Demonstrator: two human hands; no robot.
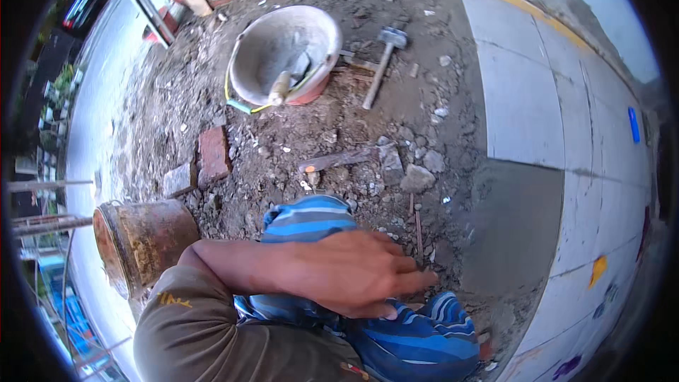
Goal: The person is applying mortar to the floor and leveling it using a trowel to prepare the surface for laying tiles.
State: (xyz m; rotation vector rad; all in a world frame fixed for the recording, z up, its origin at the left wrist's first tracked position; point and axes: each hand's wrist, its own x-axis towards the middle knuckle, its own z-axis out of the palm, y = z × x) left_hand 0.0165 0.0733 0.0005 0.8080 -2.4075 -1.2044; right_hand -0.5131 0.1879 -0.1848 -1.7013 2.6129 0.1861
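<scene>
My left hand (361, 274) reaches across above my knees, which are in blue striped cloth (417, 336). Its fingers stretch to the right, slightly bent, with the thumb below, and nothing shows in them. Past the fingertips lies a smooth grey patch of wet mortar (516, 230), bordered by pale floor tiles (520, 113). My right hand is out of sight. Ahead, a mortar-caked bucket (247, 46) holds a trowel (281, 86) whose wooden handle rests over the near rim. Beside the bucket, a hammer (382, 64) lies on the dirt.
A rusty, stained pail (152, 240) lies on its side at left. Two bricks, one red (213, 155) and one greyish (180, 180), sit on the rubble. A piece of wood (339, 159) and several stones (418, 179) are in front of me. A blue object (634, 125) lies on the tiles.
</scene>
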